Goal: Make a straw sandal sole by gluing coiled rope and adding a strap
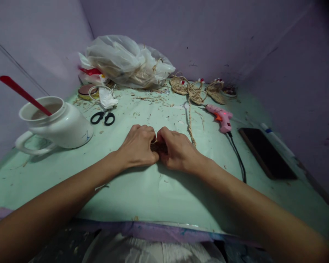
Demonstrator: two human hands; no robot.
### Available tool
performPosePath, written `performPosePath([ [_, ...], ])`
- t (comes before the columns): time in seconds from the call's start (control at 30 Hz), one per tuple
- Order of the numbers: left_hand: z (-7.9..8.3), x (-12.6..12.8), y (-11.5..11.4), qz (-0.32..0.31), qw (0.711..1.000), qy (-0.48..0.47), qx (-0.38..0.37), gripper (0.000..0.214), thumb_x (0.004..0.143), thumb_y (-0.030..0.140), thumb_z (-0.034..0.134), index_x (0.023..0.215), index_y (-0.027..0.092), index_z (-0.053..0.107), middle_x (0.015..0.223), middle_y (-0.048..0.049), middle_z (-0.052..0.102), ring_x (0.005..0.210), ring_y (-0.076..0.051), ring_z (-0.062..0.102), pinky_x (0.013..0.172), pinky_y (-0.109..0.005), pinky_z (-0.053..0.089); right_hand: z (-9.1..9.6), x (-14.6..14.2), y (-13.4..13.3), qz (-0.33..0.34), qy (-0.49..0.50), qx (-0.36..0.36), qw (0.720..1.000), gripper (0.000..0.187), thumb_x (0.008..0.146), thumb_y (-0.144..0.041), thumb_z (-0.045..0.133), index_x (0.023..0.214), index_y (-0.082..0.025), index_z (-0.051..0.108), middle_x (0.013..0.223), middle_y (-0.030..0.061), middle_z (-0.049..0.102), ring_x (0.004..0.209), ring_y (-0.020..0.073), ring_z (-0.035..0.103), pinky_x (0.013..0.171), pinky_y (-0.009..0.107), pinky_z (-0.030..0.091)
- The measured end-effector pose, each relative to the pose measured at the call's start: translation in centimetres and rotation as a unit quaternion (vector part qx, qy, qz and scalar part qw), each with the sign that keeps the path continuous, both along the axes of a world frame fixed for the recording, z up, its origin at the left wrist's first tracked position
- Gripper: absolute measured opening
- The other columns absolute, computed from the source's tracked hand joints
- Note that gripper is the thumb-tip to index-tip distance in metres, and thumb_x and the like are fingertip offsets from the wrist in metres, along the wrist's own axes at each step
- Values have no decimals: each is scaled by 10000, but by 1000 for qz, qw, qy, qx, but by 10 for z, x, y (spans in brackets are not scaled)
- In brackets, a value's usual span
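Observation:
My left hand (141,146) and my right hand (178,148) meet at the middle of the table, both closed around a small brown woven fibre piece (159,147). Most of that piece is hidden behind my fingers. From beyond my right hand a braided fibre cord (190,122) runs back toward several small woven slippers (196,95) trimmed with red and white beads. A pink glue gun (220,117) lies to the right, its nozzle pointing at the slippers. Black-handled scissors (102,118) rest beyond my left hand.
A white mug (57,124) with a red-handled utensil (24,95) stands at the left. A dark phone (265,153) and a white pen (278,140) lie at the right. A plastic bag (128,62) sits against the back wall, with fibre scraps before it. The glue gun's black cable (238,157) trails forward.

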State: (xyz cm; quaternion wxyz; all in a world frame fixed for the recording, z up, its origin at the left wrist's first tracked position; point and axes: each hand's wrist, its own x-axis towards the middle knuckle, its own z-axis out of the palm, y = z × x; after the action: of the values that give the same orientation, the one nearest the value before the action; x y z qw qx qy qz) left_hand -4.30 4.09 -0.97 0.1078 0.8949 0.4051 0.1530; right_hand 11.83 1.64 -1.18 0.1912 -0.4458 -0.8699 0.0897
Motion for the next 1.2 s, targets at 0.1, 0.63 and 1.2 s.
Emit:
performPosePath([
  [0.1, 0, 0, 0, -3, 1000, -2, 2, 104, 587, 216, 507, 660, 169, 564, 700, -49, 582, 716, -214, 528, 763, -397, 393, -1, 0, 0, -4, 4, -1, 1000, 250, 675, -174, 499, 878, -222, 362, 737, 24, 589, 627, 180, 517, 539, 275, 326],
  [0.63, 8, -5, -2, -3, 999, 37, -29, 199, 687, 330, 554, 772, 172, 641, 848, -65, 633, 823, -242, 568, 833, -414, 377, 4, 4, -4, 2, 100, -106, 989, 286, 738, -118, 524, 987, -221, 428, 899, 55, 697, 827, 213, 640, 684, 318, 458],
  [1.2, 17, -30, 16, 304, 866, -363, -160, 140, 608, 228, 690, 644, 181, 563, 583, 39, 534, 530, -110, 479, 531, -268, 389, 1, 47, -7, -304, 493, 35, 814, 129, 675, -242, 724, 672, -186, 607, 606, -37, 580, 535, 105, 512, 517, 254, 422],
])
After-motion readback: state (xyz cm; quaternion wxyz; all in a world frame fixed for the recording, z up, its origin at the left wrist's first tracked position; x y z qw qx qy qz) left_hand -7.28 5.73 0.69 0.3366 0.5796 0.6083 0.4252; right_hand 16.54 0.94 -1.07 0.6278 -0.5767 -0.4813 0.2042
